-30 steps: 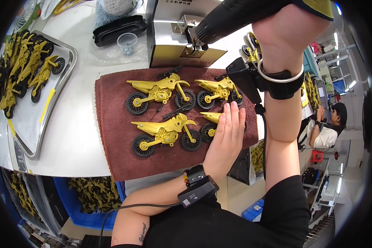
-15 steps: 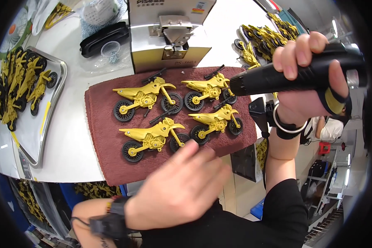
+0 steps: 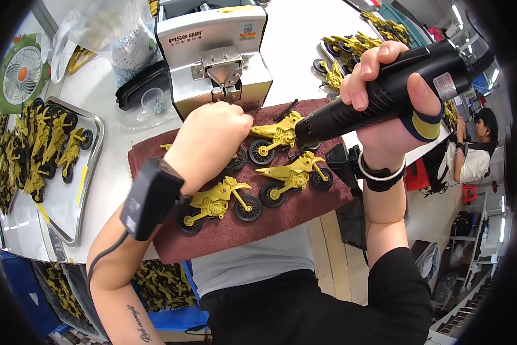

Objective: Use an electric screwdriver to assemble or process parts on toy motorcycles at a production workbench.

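Note:
My left hand (image 3: 215, 135) is closed with its fingers curled down at the front of a silver screw feeder machine (image 3: 181, 86); its fingertips, and anything in them, are hidden. In my right hand (image 3: 383, 140) is a black electric screwdriver (image 3: 379, 86), tilted with its nose down over the upper right yellow toy motorbike (image 3: 278, 133). On the brown towel (image 3: 241, 237) lie other yellow toy motorbikes with black wheels: one at lower right (image 3: 293, 175), one at lower left (image 3: 213, 201), and one mostly covered by my left hand and forearm.
Left of the towel, a metal tray (image 3: 81, 213) holds piled motorbikes beside a green fan (image 3: 22, 75). A black case (image 3: 140, 89) and a small clear cup (image 3: 153, 100) sit by the feeder. More motorbikes (image 3: 353, 46) lie at far right. A co-worker (image 3: 468, 155) sits beyond.
My left hand has moved from beside the lower left motorbike up to the feeder's front. The screwdriver has shifted left with my right hand, and the whole view has shifted.

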Motion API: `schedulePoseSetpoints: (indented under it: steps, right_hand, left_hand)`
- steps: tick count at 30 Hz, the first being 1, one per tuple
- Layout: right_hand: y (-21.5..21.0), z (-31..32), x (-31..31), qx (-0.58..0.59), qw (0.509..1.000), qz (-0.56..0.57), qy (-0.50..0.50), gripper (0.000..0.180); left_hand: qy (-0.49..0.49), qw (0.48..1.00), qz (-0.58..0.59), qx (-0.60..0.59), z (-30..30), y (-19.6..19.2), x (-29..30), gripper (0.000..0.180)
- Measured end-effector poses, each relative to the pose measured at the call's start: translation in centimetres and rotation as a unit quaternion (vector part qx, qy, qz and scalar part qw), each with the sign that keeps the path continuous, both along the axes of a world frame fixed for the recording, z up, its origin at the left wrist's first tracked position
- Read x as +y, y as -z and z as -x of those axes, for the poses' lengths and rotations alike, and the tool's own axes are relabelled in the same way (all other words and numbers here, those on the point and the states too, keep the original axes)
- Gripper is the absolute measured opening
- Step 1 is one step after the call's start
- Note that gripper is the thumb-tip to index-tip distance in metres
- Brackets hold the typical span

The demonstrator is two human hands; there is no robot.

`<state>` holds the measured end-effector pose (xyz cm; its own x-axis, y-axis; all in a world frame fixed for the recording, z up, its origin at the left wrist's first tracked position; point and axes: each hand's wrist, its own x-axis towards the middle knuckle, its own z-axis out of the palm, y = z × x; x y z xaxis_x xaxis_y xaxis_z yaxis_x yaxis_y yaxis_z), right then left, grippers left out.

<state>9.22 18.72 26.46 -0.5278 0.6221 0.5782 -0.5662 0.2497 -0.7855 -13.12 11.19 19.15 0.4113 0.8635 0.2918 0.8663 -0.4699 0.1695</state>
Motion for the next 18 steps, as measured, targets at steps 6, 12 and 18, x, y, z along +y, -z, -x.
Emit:
schedulePoseSetpoints:
  steps: [6,12,18]
  right_hand:
    - [0.8,-0.5,0.7,0.061,0.998,0.033,-0.009,0.037]
    - [1.4,-2.0,1.5,0.15,0.984,0.1,-0.014,0.037]
    - [2.2,-1.9,1.5,0.158,0.978,0.138,0.015,0.037]
  left_hand:
    - [-0.006,0.992,0.013,0.123,-1.0,-0.6,0.5,0.003]
    - [0.002,0.998,-0.065,0.023,0.0,-4.0,0.3,0.004]
    - [-0.111,0.959,-0.243,-0.098,2.9,-11.0,2.8,0.014]
